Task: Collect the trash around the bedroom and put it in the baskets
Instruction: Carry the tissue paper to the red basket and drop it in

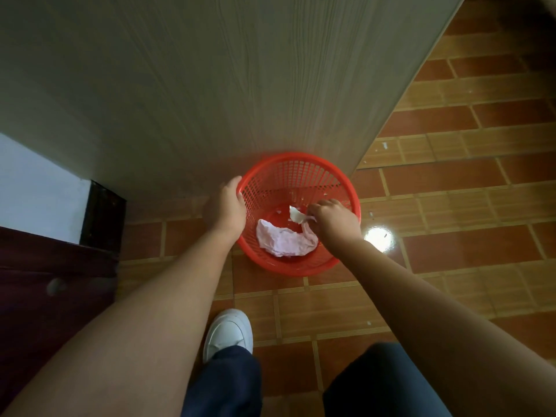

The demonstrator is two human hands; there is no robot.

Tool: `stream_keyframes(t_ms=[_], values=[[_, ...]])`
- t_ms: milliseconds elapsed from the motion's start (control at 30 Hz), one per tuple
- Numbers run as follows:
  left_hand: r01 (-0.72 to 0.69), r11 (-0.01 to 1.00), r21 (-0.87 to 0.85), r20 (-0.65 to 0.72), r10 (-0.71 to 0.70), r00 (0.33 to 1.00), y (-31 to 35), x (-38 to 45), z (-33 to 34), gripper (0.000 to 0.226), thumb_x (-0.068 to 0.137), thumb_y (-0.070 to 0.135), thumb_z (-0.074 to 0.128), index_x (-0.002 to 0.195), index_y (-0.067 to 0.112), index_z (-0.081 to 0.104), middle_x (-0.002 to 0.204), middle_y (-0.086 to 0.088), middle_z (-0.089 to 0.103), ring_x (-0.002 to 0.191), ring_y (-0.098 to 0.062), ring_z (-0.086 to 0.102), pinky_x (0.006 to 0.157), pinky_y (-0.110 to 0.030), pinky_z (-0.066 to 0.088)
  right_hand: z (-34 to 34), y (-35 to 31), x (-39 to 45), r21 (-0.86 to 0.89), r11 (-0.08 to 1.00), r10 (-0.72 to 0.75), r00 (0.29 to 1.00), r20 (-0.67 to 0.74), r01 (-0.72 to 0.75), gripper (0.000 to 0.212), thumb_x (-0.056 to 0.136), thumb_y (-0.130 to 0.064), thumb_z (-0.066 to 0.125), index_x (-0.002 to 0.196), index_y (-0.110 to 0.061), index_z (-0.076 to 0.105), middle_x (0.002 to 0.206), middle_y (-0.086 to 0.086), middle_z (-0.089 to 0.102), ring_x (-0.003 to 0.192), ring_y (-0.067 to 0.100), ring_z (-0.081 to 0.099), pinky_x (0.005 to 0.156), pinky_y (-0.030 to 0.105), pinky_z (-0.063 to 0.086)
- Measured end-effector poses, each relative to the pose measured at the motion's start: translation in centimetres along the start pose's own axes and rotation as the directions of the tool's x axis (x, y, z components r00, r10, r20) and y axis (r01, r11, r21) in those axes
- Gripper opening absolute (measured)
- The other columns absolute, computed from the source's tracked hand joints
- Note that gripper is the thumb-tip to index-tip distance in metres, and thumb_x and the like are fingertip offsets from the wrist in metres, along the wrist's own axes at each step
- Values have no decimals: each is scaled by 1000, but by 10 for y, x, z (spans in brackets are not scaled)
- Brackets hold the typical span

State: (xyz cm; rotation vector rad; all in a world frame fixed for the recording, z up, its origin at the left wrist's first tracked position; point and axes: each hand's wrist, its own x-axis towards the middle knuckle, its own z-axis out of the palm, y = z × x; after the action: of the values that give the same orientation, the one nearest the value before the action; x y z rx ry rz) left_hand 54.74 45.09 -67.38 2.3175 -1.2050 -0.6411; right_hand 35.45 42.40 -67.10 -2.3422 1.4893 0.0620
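A red plastic mesh basket [288, 170] stands on the tiled floor against a grey wooden panel. My left hand [228, 206] grips its left rim. My right hand [334, 221] reaches over the right rim into the basket, fingers pinched on a small white paper scrap [296, 216]. A crumpled pale pink tissue [285, 240] lies on the basket's bottom, below the scrap. Tiny white bits stick to the inner mesh.
A grey wood-grain panel [210, 85] rises behind the basket. Small white paper bits [384, 145] lie on the orange-brown tiled floor to the right. A dark maroon surface [45, 281] sits at left. My white shoe [228, 332] stands just before the basket.
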Motion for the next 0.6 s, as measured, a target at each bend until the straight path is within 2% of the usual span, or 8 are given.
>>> stream_keyframes(t_ms=[167,333,500,600], values=[[-16,998,61,-8,17,1000,0,-3,-2,41,95,11,42,134,19,48,134,-7,56,119,-29,55,100,-40,44,1,5,1,-11,1000,28,998,52,-28,28,85,-10,51,110,-11,62,112,9,65,111,29,51,77,40,49],[-34,996,78,-18,35,999,3,-3,-3,40,94,10,42,134,18,49,134,-7,56,119,-30,54,100,-40,44,0,10,-3,-37,999,4,999,33,-3,29,84,-9,51,111,-12,61,112,8,65,110,29,52,78,39,51],[-29,996,84,-11,30,999,7,-3,-4,41,94,11,43,134,17,48,134,-8,55,120,-30,54,100,-41,44,-7,17,-8,-31,999,-10,998,-70,8,26,84,-12,53,109,-11,62,107,9,66,108,29,51,78,41,51],[-82,990,114,-16,85,996,12,-5,-8,42,93,13,47,134,15,47,137,-9,50,123,-30,50,102,-42,42,-20,20,-12,5,1000,-27,990,-135,27,27,83,-12,57,109,-8,62,107,12,66,108,33,52,80,44,50]])
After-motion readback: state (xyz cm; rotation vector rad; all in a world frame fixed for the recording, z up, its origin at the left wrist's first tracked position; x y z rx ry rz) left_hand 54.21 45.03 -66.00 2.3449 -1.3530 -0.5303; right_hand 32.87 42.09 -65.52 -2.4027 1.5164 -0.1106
